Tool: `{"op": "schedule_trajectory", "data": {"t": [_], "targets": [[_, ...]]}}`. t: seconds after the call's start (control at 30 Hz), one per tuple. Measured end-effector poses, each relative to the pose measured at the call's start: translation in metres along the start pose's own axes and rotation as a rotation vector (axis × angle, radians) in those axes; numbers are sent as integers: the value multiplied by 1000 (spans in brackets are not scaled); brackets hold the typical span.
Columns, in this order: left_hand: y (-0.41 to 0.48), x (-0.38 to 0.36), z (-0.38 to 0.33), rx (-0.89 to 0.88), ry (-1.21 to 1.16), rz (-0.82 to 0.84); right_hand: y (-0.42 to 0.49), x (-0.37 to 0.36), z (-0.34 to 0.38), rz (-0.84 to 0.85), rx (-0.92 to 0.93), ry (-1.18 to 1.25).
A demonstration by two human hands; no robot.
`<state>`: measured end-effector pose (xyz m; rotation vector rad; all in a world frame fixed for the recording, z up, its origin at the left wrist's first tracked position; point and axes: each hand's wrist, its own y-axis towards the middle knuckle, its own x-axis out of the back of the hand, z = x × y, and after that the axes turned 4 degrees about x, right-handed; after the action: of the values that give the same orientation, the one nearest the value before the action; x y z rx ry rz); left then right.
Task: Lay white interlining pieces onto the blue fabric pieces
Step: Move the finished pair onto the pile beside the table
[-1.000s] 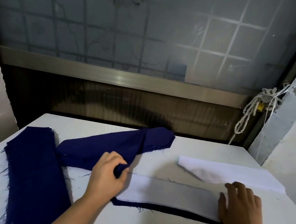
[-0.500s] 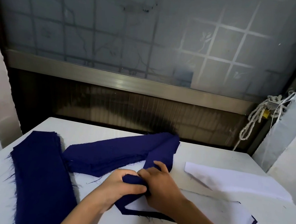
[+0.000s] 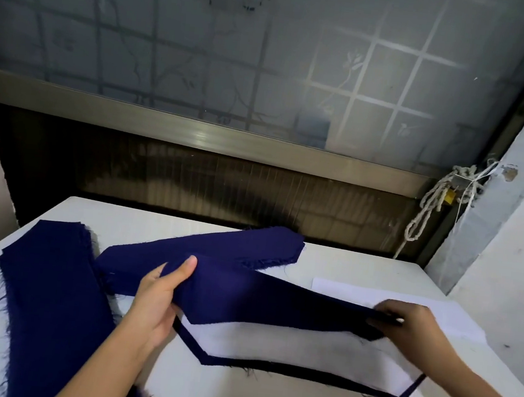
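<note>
I hold a long blue fabric piece (image 3: 264,297) stretched just above the table. My left hand (image 3: 162,294) grips its left end, thumb on top. Its right end is pinched by my right hand (image 3: 408,324). Below it lies a white interlining piece (image 3: 303,349) on another blue fabric piece (image 3: 285,371), whose dark edge shows round the white. A loose stack of white interlining (image 3: 435,311) lies behind my right hand, partly hidden by it.
A pile of blue pieces (image 3: 217,251) lies at the middle back of the white table (image 3: 235,394). Another stack of long blue strips (image 3: 49,299) runs down the left side. A window wall and a knotted rope (image 3: 429,205) stand behind the table.
Both hands had met at the left end of a blue piece. My right hand has slid to the right along it, and the piece is now spread out over the white interlining.
</note>
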<state>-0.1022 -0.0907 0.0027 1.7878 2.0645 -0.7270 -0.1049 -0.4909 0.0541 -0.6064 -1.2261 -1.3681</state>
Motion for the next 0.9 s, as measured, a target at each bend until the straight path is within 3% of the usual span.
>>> {"op": "schedule_trajectory", "data": {"t": [0.13,0.27,0.37,0.5,0.63,0.9], "targets": [[5,4,5,-108,144,-247,-16,28,-21,124,-222,398],[7,4,14,-305,540,-333,-30,28,-32,79,-397,622],[6,5,24,-479,988,-376,-38,10,-38,-21,-477,474],[5,6,33,-483,1347,-300,-49,-24,-43,-84,-511,257],[5,6,33,-462,1395,-296,-59,-46,-42,-237,-525,196],[2,1,31,-408,1461,-320,-61,-56,-47,-313,-488,50]]}}
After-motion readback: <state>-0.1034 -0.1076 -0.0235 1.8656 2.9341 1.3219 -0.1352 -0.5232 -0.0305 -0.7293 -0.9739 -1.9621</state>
